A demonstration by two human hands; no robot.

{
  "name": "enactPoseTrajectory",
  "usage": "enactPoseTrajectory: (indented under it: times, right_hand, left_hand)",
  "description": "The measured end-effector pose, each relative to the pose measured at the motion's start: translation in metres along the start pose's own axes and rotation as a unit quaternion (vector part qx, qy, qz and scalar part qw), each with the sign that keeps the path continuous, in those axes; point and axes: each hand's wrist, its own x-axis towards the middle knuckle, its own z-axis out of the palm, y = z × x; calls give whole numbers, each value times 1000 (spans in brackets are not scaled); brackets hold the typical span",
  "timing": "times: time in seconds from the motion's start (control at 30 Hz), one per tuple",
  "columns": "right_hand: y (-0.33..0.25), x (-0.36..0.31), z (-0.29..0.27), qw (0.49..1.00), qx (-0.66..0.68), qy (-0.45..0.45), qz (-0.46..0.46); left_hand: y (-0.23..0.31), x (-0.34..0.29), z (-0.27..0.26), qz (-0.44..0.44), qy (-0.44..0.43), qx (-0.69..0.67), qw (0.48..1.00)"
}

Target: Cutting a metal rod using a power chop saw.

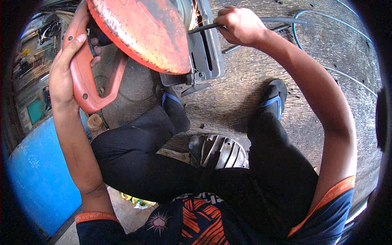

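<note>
A chop saw with a worn orange blade guard (143,34) stands ahead of me. My left hand (63,77) is wrapped round its orange D-shaped handle (85,87), thumb on top and fingers curled through the inside. My right hand (241,26) grips a dark metal rod (204,28), which lies across the saw's grey base (212,57). The rod's left end reaches the blade beside the guard, and orange sparks (194,14) fly there. Beyond my right hand the rod sticks out to the right. The guard hides much of the blade.
Another thin rod (233,49) lies right of the saw base. A light-blue hose (296,34) curls over the worn floor at right. My sandalled feet flank a finned metal piece (230,153). A blue container (45,171) stands at left, near a round wood piece (95,121).
</note>
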Motion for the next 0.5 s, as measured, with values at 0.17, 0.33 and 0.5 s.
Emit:
enactPoseTrajectory:
  times: [0.17, 0.33, 0.5]
  right_hand:
    - [2, -1, 3, 1000, -8, 18, -12]
    - [11, 1, -1, 998, 18, 3, -66]
    - [11, 1, -3, 995, 34, 35, -86]
  left_hand:
    - [1, 0, 1, 5, -11, -3, 1000]
    - [1, 0, 1, 3, -6, -1, 1000]
    - [-1, 1, 0, 2, -4, -10, 1000]
